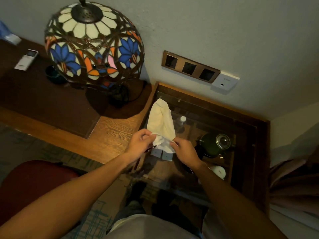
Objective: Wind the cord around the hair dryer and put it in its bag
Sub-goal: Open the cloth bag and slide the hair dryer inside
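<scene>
Left hand: the left hand (pixel 140 143) is closed, its fingertips pinching the near left edge of the bag (pixel 162 125).
Right hand: the right hand (pixel 183 151) is closed too, pinching the near right edge of the same bag.
Bag: pale cream cloth, soft and creased, stretched away from the hands toward the wall; its near end is bunched and whiter between the two grips. It sits over the glass top of the table (pixel 215 107), just right of the lamp (pixel 94 47).
Cord: a thin dark string (pixel 149 149) hangs below the left hand; what it belongs to is unclear.
Hair dryer: not visible; whether it is inside the bag cannot be told.
Under the glass: a dark kettle (pixel 215 144) and a white cup (pixel 219 171), dim and partly covered by the right forearm.
</scene>
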